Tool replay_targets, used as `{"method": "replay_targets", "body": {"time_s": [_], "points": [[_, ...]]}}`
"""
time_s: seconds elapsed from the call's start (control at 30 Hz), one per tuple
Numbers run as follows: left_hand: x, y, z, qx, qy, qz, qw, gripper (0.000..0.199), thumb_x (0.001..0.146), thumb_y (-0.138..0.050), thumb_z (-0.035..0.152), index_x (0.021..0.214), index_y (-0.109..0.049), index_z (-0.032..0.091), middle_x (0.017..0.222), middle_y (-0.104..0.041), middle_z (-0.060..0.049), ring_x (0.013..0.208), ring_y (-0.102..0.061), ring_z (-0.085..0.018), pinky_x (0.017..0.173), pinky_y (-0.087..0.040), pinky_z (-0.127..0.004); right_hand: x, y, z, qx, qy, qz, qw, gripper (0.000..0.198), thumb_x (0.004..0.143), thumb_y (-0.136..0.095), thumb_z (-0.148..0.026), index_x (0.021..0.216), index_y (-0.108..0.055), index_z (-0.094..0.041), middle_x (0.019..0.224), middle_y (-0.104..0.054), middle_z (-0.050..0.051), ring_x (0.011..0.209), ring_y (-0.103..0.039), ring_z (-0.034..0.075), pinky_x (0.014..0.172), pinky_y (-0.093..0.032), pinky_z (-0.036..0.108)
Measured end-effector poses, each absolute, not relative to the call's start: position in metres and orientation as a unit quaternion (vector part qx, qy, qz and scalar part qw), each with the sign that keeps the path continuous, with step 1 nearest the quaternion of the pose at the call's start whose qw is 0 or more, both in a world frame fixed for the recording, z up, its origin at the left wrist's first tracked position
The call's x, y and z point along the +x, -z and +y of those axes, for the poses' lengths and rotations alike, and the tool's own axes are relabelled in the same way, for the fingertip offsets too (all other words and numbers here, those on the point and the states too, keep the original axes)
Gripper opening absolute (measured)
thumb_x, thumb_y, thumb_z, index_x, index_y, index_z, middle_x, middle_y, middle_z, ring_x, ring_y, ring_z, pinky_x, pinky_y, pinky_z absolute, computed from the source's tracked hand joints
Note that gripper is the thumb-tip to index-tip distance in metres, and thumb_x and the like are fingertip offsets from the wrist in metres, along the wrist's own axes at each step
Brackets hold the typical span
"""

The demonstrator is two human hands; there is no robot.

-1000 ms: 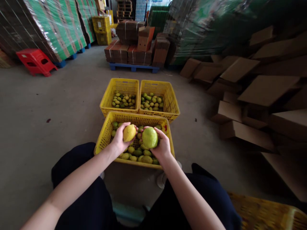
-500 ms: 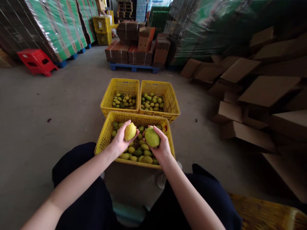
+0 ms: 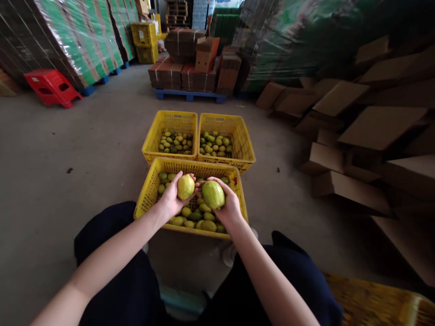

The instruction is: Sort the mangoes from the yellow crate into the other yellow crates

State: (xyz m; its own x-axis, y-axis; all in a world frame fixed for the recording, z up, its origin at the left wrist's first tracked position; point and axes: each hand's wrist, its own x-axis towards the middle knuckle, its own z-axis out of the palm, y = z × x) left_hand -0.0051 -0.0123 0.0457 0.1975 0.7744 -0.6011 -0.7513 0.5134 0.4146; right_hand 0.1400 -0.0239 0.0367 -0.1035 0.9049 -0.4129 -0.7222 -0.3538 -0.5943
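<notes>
Above the near yellow crate point(image 3: 144, 199), my left hand point(image 3: 171, 195) is closed round a yellow lemon point(image 3: 186, 187). Close beside it, my right hand point(image 3: 232, 206) cradles a larger green lemon point(image 3: 213, 194), fingers curled behind the fruit. The two lemons are slightly apart, with my fingertips between them. Beneath my hands lie several green and yellow lemons point(image 3: 195, 216) in the crate, partly hidden by my hands.
Two more yellow crates, a left one point(image 3: 152, 136) and a right one point(image 3: 245, 140), adjoin the near crate and hold lemons. Cardboard boxes point(image 3: 380, 129) are heaped at right. A red stool point(image 3: 52, 86) stands at left; a blue pallet point(image 3: 190, 96) carries bundled cardboard behind.
Both lemons have turned in my hands, showing different sides. My left hand's lemon has shifted slightly right, and the green one slightly left, bringing them closer together.
</notes>
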Motion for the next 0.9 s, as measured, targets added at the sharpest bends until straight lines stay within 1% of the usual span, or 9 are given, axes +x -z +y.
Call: {"method": "replay_targets", "body": {"time_s": [0.07,0.13,0.23,0.33,0.43,0.53,0.63,0.73,0.9], "points": [[-0.004,-0.048,-0.013,0.01,-0.493,0.404,0.77,0.019,0.09,-0.055,0.028,0.084,-0.064,0.012,0.073,-0.068,-0.005,0.063,-0.068,-0.015,0.057,-0.06,-0.026,0.14,-0.037,-0.024,-0.365,-0.736,-0.133,0.554,0.009,0.072,-0.061,-0.022,0.076,-0.069,-0.018,0.072,-0.073,0.002,0.067,-0.068,0.018,0.066,-0.058,0.03],[-0.003,-0.051,-0.014,0.013,-0.5,0.411,0.762,0.013,0.085,-0.06,0.024,0.082,-0.063,0.011,0.071,-0.068,-0.005,0.061,-0.068,-0.015,0.057,-0.06,-0.025,0.139,-0.036,-0.024,-0.361,-0.738,-0.134,0.554,0.009,0.072,-0.061,-0.021,0.075,-0.069,-0.018,0.074,-0.073,0.002,0.067,-0.067,0.017,0.065,-0.058,0.029],[-0.002,-0.054,-0.015,0.028,-0.52,0.424,0.741,0.007,0.081,-0.063,0.018,0.081,-0.063,0.012,0.068,-0.066,-0.004,0.06,-0.067,-0.014,0.058,-0.06,-0.023,0.138,-0.035,-0.024,-0.383,-0.722,-0.108,0.566,0.01,0.072,-0.06,-0.018,0.075,-0.069,-0.016,0.071,-0.072,0.001,0.06,-0.064,0.013,0.06,-0.056,0.025],[-0.003,-0.055,-0.015,0.033,-0.529,0.431,0.731,0.009,0.081,-0.062,0.021,0.081,-0.063,0.012,0.068,-0.066,-0.004,0.06,-0.066,-0.014,0.059,-0.06,-0.025,0.139,-0.037,-0.025,-0.396,-0.705,-0.071,0.585,0.012,0.075,-0.059,-0.021,0.077,-0.069,-0.015,0.066,-0.069,0.0,0.055,-0.061,0.013,0.057,-0.056,0.025],[-0.005,-0.054,-0.014,0.03,-0.518,0.43,0.739,0.014,0.083,-0.059,0.025,0.08,-0.063,0.012,0.071,-0.068,-0.006,0.059,-0.065,-0.014,0.054,-0.058,-0.024,0.143,-0.04,-0.026,-0.378,-0.729,-0.028,0.57,0.01,0.074,-0.064,-0.023,0.079,-0.067,-0.015,0.068,-0.069,0.002,0.062,-0.066,0.017,0.058,-0.057,0.028],[-0.005,-0.05,-0.012,0.032,-0.499,0.431,0.752,0.02,0.088,-0.055,0.029,0.08,-0.063,0.012,0.075,-0.07,-0.007,0.057,-0.064,-0.013,0.048,-0.055,-0.023,0.147,-0.038,-0.024,-0.376,-0.739,0.019,0.559,0.004,0.072,-0.065,-0.018,0.076,-0.064,-0.017,0.069,-0.07,0.002,0.067,-0.069,0.019,0.057,-0.058,0.027],[-0.004,-0.046,-0.011,0.039,-0.495,0.407,0.767,0.019,0.09,-0.052,0.026,0.085,-0.064,0.012,0.08,-0.071,-0.007,0.062,-0.067,-0.015,0.053,-0.056,-0.025,0.148,-0.03,-0.022,-0.378,-0.742,0.028,0.553,0.004,0.074,-0.062,-0.019,0.077,-0.064,-0.018,0.069,-0.072,0.003,0.064,-0.069,0.019,0.059,-0.06,0.031],[-0.003,-0.044,-0.011,0.036,-0.492,0.389,0.778,0.017,0.091,-0.051,0.024,0.09,-0.065,0.013,0.082,-0.071,-0.006,0.066,-0.069,-0.016,0.057,-0.058,-0.027,0.147,-0.021,-0.02,-0.368,-0.757,0.021,0.54,0.01,0.077,-0.059,-0.022,0.083,-0.066,-0.017,0.072,-0.074,0.007,0.064,-0.07,0.02,0.059,-0.06,0.033],[-0.004,-0.049,-0.013,0.005,-0.489,0.375,0.788,0.027,0.091,-0.043,0.025,0.097,-0.064,0.01,0.078,-0.07,-0.011,0.072,-0.07,-0.02,0.062,-0.06,-0.03,0.144,-0.02,-0.02,-0.36,-0.764,0.012,0.535,0.02,0.079,-0.056,-0.022,0.093,-0.068,-0.015,0.077,-0.075,0.008,0.067,-0.071,0.02,0.06,-0.06,0.032]]}}
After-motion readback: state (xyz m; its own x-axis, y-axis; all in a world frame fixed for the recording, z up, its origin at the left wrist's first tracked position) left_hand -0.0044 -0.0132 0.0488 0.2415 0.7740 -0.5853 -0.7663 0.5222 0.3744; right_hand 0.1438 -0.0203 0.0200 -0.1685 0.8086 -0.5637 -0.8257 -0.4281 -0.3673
